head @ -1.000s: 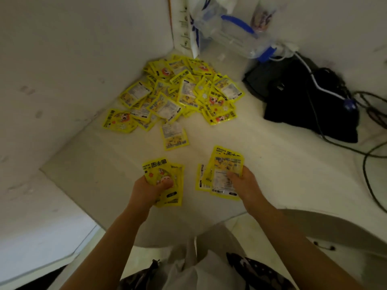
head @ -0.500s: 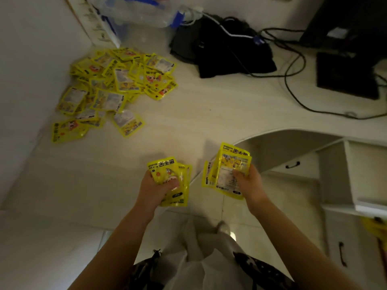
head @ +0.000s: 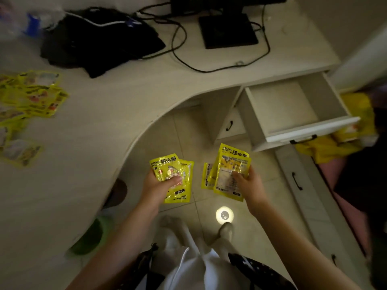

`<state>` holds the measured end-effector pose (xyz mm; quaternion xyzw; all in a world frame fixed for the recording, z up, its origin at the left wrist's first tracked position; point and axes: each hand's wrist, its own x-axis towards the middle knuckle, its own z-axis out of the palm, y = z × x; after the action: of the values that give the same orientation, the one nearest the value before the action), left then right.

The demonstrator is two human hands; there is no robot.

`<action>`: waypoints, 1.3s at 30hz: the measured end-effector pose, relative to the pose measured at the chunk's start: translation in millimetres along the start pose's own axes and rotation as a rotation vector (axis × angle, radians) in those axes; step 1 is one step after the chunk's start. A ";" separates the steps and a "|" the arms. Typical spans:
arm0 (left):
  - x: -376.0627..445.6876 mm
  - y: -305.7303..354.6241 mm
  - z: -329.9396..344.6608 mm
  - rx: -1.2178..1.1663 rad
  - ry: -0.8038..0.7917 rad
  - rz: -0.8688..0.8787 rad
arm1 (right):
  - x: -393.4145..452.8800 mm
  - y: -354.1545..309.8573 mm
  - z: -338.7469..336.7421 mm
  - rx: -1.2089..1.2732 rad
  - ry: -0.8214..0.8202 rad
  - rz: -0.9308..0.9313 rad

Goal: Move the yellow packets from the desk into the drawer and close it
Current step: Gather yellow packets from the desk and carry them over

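My left hand (head: 160,186) grips a small stack of yellow packets (head: 180,170), held over the floor just off the desk's curved edge. My right hand (head: 249,183) grips another stack of yellow packets (head: 225,174), also over the floor. Up and to the right of both hands the white drawer (head: 310,130) stands pulled out, with a black handle on its front and a bare inside. A pile of several yellow packets (head: 31,97) still lies on the pale desk (head: 94,132) at the far left, blurred.
A black bag (head: 98,40), cables and a monitor stand (head: 228,30) sit at the back of the desk. Closed drawers with black handles (head: 297,181) run below the pulled-out one. A yellow bag (head: 326,147) lies right of it. A green stool (head: 92,237) stands under the desk.
My view has swung to the right, away from the pile and toward the pulled-out drawer. Both hands, still holding their packets, have left the desk top and now hang over the floor.
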<state>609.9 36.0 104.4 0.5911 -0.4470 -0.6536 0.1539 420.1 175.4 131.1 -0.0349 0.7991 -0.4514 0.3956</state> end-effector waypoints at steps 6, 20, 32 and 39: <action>-31.2 -13.6 113.2 0.010 -0.035 -0.023 | 22.3 29.5 -112.3 0.051 0.060 0.055; -6.6 19.8 297.8 0.034 -0.128 -0.054 | 114.2 6.9 -258.9 0.090 0.144 0.065; 99.8 109.0 403.8 0.092 -0.158 -0.090 | 255.8 -86.7 -295.0 -0.034 0.105 0.018; 137.9 123.1 453.3 0.148 -0.139 -0.137 | 326.6 -110.7 -303.6 -0.150 0.014 0.063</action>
<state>122.0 49.7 66.5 0.5831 -0.4624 -0.6671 0.0335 -38.4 185.9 102.6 -0.0364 0.8341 -0.3776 0.4004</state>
